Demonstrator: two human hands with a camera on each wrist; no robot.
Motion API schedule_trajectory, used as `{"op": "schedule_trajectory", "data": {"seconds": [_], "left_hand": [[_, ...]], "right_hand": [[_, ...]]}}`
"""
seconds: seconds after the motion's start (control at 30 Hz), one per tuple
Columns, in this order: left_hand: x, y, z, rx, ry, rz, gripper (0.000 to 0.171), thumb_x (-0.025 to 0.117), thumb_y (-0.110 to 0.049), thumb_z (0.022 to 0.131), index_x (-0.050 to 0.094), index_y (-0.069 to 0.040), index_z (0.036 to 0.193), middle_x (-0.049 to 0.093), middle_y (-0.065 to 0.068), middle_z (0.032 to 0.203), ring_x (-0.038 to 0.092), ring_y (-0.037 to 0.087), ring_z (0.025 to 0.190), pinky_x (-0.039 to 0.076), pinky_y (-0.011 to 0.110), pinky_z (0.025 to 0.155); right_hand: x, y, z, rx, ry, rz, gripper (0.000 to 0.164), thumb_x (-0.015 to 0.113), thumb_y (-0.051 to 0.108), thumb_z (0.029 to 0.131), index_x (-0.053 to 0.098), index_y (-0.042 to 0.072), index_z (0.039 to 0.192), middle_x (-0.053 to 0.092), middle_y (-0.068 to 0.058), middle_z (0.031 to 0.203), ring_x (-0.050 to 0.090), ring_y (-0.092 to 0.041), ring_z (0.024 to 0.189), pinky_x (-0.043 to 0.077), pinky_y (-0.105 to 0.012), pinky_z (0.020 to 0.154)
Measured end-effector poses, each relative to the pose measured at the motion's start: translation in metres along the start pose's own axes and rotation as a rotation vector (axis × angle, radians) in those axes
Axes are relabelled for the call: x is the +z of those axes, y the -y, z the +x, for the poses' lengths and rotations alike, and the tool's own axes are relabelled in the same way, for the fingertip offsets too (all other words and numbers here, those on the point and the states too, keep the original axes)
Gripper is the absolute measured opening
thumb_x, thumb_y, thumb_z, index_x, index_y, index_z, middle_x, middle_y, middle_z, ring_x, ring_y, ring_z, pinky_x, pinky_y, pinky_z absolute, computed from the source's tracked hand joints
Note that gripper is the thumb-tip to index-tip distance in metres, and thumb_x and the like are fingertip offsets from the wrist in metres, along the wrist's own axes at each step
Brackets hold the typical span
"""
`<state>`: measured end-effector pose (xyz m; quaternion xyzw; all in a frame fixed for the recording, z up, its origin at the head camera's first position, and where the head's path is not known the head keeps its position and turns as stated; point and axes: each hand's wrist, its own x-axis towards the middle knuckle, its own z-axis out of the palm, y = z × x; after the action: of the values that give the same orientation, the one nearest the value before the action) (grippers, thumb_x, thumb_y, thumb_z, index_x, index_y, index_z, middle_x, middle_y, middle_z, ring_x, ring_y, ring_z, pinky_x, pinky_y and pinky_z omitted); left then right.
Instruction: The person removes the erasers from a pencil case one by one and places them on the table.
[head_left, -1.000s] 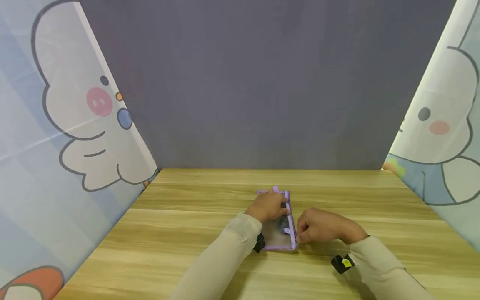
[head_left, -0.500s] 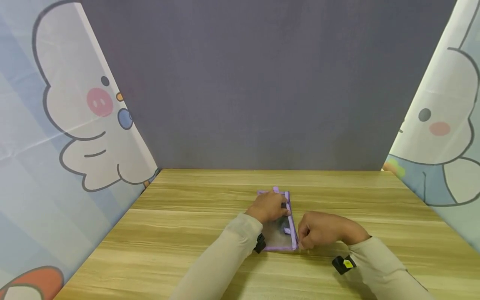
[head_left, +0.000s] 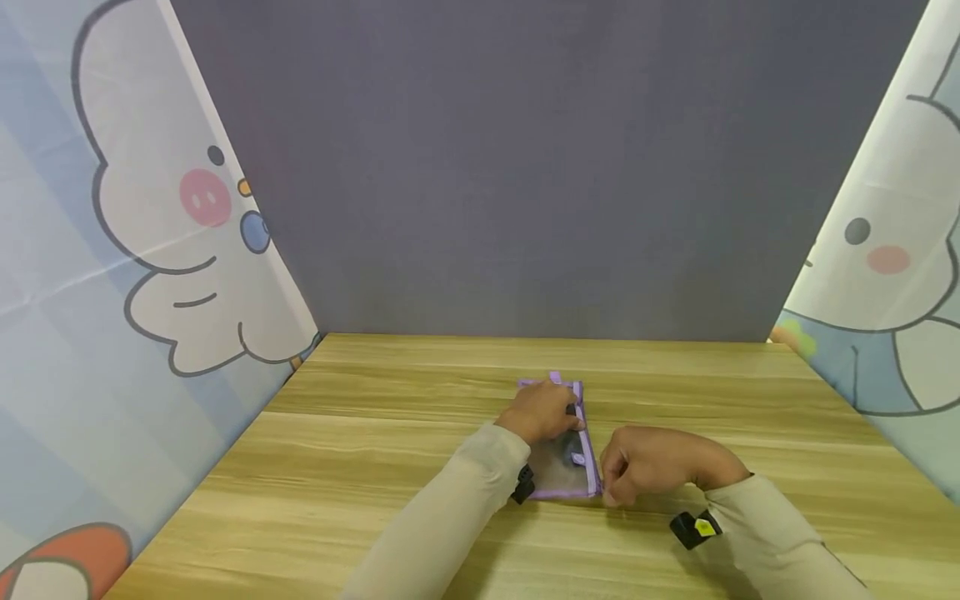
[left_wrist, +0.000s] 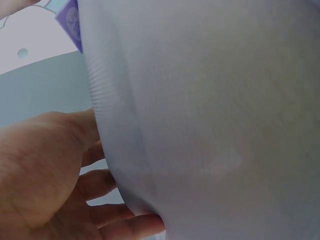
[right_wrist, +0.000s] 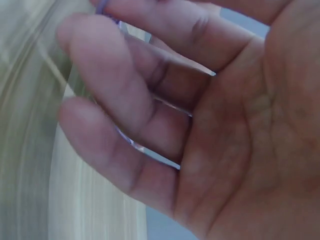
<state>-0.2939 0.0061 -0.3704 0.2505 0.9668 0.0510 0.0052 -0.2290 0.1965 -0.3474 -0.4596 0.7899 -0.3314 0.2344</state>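
Observation:
A see-through zipper pouch (head_left: 555,477) with purple trim lies on the wooden table in the head view. My left hand (head_left: 542,411) grips its far right part, thumb at the zipper edge; in the left wrist view the fingers curl at the rim of the cloudy sheet. Something dark shows inside, partly covered by that hand. At the pouch's near right corner, my right hand (head_left: 652,460) pinches the purple zipper pull (right_wrist: 101,7), which is mostly hidden by the fingers. The other fingers of that hand are curled in.
A small purple tag (head_left: 577,458) sticks out from the zipper edge, and a purple tab (head_left: 555,377) from the far edge. A grey panel (head_left: 525,167) stands behind the table (head_left: 360,467). Cartoon-print curtains (head_left: 60,350) flank both sides.
My right hand has moved slightly toward the near right corner, along the zipper edge. The left hand keeps its hold on the pouch. The head view has shifted a little.

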Motion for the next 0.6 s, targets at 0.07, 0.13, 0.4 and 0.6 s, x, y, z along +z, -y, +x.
{"op": "schedule_trajectory", "data": {"seconds": [0.07,0.13,0.4,0.6], "left_hand": [[0.0000,-0.0001,0.0006,0.005,0.001,-0.005,0.030,0.071,-0.048,0.090,0.075,-0.023,0.107,0.071,-0.011,0.101,0.062,0.007,0.087,0.049,0.026,0.075],[0.0000,-0.0001,0.0012,0.013,0.004,-0.007,0.027,0.070,-0.048,0.091,0.074,-0.022,0.099,0.069,-0.010,0.091,0.059,0.008,0.079,0.047,0.026,0.070],[0.0005,0.0006,0.0030,0.027,0.004,-0.007,0.026,0.071,-0.047,0.091,0.073,-0.022,0.097,0.067,-0.010,0.089,0.058,0.008,0.078,0.047,0.026,0.070],[0.0033,0.0042,-0.0005,0.059,-0.012,-0.037,0.024,0.073,-0.044,0.091,0.071,-0.020,0.095,0.066,-0.009,0.092,0.055,0.007,0.076,0.047,0.025,0.070]], "right_hand": [[-0.0005,0.0005,-0.0005,-0.012,0.019,0.013,0.017,0.072,0.006,0.081,0.071,0.006,0.064,0.055,0.018,0.067,0.040,0.006,0.054,0.032,-0.015,0.049],[-0.0012,0.0010,-0.0012,-0.027,0.035,0.029,0.018,0.071,0.006,0.082,0.071,0.006,0.064,0.056,0.017,0.068,0.041,0.006,0.055,0.034,-0.015,0.050],[-0.0008,0.0005,-0.0012,-0.009,0.052,0.052,0.017,0.070,0.006,0.082,0.073,0.004,0.066,0.060,0.015,0.070,0.044,0.005,0.057,0.037,-0.015,0.052],[0.0042,-0.0026,0.0011,0.064,0.038,0.052,0.026,0.068,0.015,0.089,0.073,0.005,0.066,0.065,0.004,0.060,0.047,0.002,0.051,0.038,-0.017,0.049]]}}
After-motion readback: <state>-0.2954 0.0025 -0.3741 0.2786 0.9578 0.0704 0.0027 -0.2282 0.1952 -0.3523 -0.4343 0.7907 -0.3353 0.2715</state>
